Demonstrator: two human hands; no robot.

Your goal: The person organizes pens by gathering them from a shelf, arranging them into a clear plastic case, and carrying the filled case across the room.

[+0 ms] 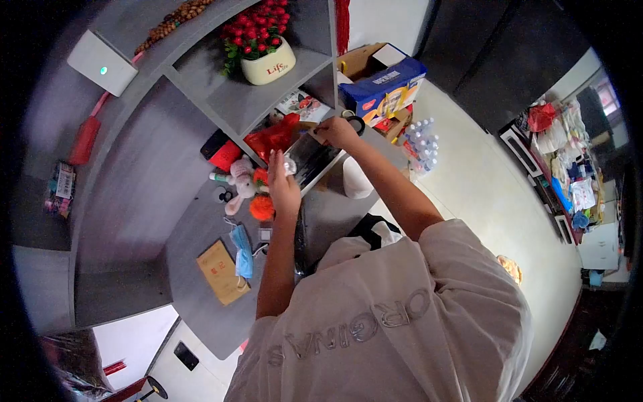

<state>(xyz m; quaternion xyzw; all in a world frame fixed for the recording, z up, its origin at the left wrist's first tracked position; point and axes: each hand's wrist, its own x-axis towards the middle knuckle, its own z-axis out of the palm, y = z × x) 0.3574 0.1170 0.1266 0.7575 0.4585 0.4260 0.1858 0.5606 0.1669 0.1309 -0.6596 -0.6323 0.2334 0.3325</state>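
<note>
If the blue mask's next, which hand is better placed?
Left, I'd say: the left hand is nearer the mask, while the right hand is farther off, beyond it. Catch: the left seems to hold something shiny.

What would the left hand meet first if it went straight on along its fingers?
Probably the shiny red plastic wrapping, just past the left hand's fingers; depth is unclear, so it might pass above.
</note>
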